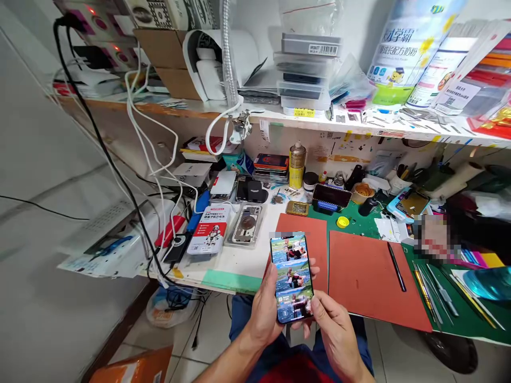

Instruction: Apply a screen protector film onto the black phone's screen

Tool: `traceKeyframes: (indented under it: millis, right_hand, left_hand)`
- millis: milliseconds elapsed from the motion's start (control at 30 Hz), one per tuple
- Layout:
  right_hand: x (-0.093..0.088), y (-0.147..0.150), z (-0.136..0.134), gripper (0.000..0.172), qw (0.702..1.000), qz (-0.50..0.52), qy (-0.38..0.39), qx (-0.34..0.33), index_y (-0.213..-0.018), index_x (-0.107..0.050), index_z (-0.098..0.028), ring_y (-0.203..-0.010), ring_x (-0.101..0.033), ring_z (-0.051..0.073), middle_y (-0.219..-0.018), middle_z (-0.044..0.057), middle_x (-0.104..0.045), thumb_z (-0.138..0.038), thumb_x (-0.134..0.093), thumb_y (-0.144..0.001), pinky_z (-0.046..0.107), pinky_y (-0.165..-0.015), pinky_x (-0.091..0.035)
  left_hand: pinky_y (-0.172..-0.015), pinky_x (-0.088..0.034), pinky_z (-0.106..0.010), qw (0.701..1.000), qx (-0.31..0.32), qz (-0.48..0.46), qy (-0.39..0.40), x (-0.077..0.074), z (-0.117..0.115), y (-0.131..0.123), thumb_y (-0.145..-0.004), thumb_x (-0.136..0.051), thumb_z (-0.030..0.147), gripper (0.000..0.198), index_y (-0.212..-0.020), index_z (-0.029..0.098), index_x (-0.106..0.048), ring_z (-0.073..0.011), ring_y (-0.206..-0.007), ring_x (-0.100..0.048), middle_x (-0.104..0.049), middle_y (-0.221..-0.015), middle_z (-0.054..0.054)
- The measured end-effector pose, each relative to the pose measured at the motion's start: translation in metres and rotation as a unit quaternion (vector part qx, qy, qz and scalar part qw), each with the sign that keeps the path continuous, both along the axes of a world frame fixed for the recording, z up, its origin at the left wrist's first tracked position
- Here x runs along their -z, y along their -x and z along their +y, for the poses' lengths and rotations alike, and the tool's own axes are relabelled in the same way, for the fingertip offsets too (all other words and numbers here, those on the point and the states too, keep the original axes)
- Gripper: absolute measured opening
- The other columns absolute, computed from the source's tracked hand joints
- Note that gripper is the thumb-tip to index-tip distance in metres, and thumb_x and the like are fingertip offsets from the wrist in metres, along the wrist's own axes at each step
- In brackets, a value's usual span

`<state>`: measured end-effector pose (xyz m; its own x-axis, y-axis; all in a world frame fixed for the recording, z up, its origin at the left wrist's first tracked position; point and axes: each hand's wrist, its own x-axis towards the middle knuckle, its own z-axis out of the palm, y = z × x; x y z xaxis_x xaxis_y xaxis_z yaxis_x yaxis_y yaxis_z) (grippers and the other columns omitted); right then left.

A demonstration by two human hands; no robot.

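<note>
A smartphone [292, 279] with a lit screen is held upright in front of my lap, just over the workbench's front edge. Several outdoor pictures with blue water fill its display. My left hand [264, 306] wraps around the phone's left side, its fingertips showing past the right edge. At the lower right corner, my right hand [333, 324] grips the phone with the thumb on the front edge and fingers behind. Behind the phone lies a reddish-brown work mat [315, 234]. A second such mat [371, 276] to the right carries a black pen [396, 267].
Left on the bench are a battery box [208, 231] and a clear case with an opened phone [246, 226]. Tweezers and thin tools [443, 290] lie right. A yellow spray can [296, 166] stands behind. Cables [104, 149] hang from the shelf [359, 125]. A dark-sleeved person [475, 226] is at right.
</note>
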<state>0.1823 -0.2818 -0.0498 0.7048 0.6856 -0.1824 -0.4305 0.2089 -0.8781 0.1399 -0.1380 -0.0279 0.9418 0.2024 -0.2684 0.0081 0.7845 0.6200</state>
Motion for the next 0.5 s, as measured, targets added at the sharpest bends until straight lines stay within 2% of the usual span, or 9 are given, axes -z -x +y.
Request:
traceKeyframes:
  millis: [133,233,300,333,367,400,433,467,500]
  right_hand:
    - [0.004,-0.008,-0.010,0.043,1.000,0.015,-0.004,0.010,-0.115,-0.080,-0.019,-0.068,-0.067,0.019,-0.082,0.007,-0.072,-0.058,-0.069,-0.101,0.029,-0.057,-0.051]
    - [0.007,-0.023,-0.025,0.043,1.000,0.012,0.010,-0.002,-0.115,-0.079,-0.017,-0.068,-0.068,0.020,-0.080,0.007,-0.072,-0.057,-0.068,-0.102,0.029,-0.057,-0.050]
    - [0.008,-0.039,-0.037,0.043,1.000,0.006,0.028,-0.011,-0.109,-0.078,-0.016,-0.067,-0.068,0.019,-0.079,0.007,-0.071,-0.058,-0.067,-0.102,0.028,-0.055,-0.048]
    - [0.007,-0.050,-0.043,0.044,0.999,0.002,0.042,-0.022,-0.103,-0.077,-0.016,-0.066,-0.068,0.019,-0.078,0.007,-0.071,-0.059,-0.068,-0.102,0.027,-0.054,-0.047]
    - [0.006,-0.061,-0.048,0.046,0.997,-0.005,0.063,-0.041,-0.098,-0.075,-0.016,-0.065,-0.068,0.018,-0.077,0.006,-0.070,-0.061,-0.067,-0.101,0.026,-0.052,-0.045]
    - [0.006,-0.074,-0.053,0.049,0.994,-0.013,0.088,-0.068,-0.093,-0.073,-0.016,-0.063,-0.067,0.017,-0.074,0.005,-0.069,-0.064,-0.067,-0.100,0.025,-0.051,-0.043]
    - [0.005,-0.087,-0.057,0.052,0.988,-0.022,0.115,-0.099,-0.090,-0.071,-0.016,-0.060,-0.066,0.015,-0.072,0.004,-0.068,-0.067,-0.067,-0.098,0.024,-0.049,-0.041]
    - [0.004,-0.099,-0.061,0.055,0.980,-0.032,0.143,-0.132,-0.089,-0.069,-0.016,-0.057,-0.064,0.014,-0.069,0.002,-0.068,-0.071,-0.066,-0.097,0.023,-0.048,-0.040]
    - [0.005,-0.112,-0.064,0.058,0.974,-0.034,0.162,-0.157,-0.088,-0.069,-0.016,-0.053,-0.062,0.013,-0.067,0.002,-0.068,-0.073,-0.067,-0.094,0.023,-0.047,-0.039]
  left_hand:
    - [-0.064,-0.067,-0.037,0.999,0.018,-0.001,0.034,0.002,-0.008,-0.008,-0.094,-0.059,0.080,0.078,-0.142,0.020,-0.073,-0.0382,-0.110,-0.079,-0.070,-0.146,-0.021]
    - [-0.091,-0.067,-0.048,1.000,0.008,0.015,0.023,0.005,-0.010,-0.018,-0.094,-0.057,0.081,0.078,-0.147,0.025,-0.068,-0.0407,-0.133,-0.069,-0.068,-0.150,-0.018]
    - [-0.109,-0.059,-0.052,0.995,-0.041,0.034,-0.087,0.010,-0.003,-0.023,-0.100,-0.048,0.079,0.074,-0.154,0.029,-0.061,-0.0366,-0.144,-0.062,-0.064,-0.157,-0.015]
    - [-0.117,-0.053,-0.052,0.984,-0.068,0.042,-0.160,0.013,0.005,-0.024,-0.103,-0.044,0.076,0.072,-0.158,0.032,-0.056,-0.0338,-0.148,-0.059,-0.060,-0.161,-0.013]
    - [-0.122,-0.048,-0.052,0.960,-0.096,0.050,-0.259,0.018,0.015,-0.024,-0.105,-0.040,0.075,0.070,-0.162,0.034,-0.050,-0.0308,-0.150,-0.056,-0.057,-0.164,-0.011]
    - [-0.129,-0.040,-0.051,0.942,-0.106,0.053,-0.314,0.024,0.026,-0.023,-0.104,-0.045,0.074,0.070,-0.164,0.037,-0.046,-0.0290,-0.154,-0.052,-0.053,-0.167,-0.009]
    - [-0.134,-0.030,-0.051,0.935,-0.093,0.051,-0.338,0.030,0.039,-0.022,-0.100,-0.061,0.070,0.075,-0.166,0.038,-0.043,-0.0290,-0.159,-0.045,-0.048,-0.171,-0.007]
    - [-0.137,-0.022,-0.050,0.927,-0.079,0.047,-0.363,0.038,0.052,-0.022,-0.090,-0.079,0.063,0.085,-0.163,0.036,-0.047,-0.0307,-0.163,-0.038,-0.046,-0.173,-0.007]
    - [-0.139,-0.016,-0.051,0.912,-0.038,0.042,-0.407,0.046,0.064,-0.022,-0.081,-0.091,0.051,0.088,-0.158,0.033,-0.055,-0.0334,-0.165,-0.034,-0.046,-0.173,-0.008]
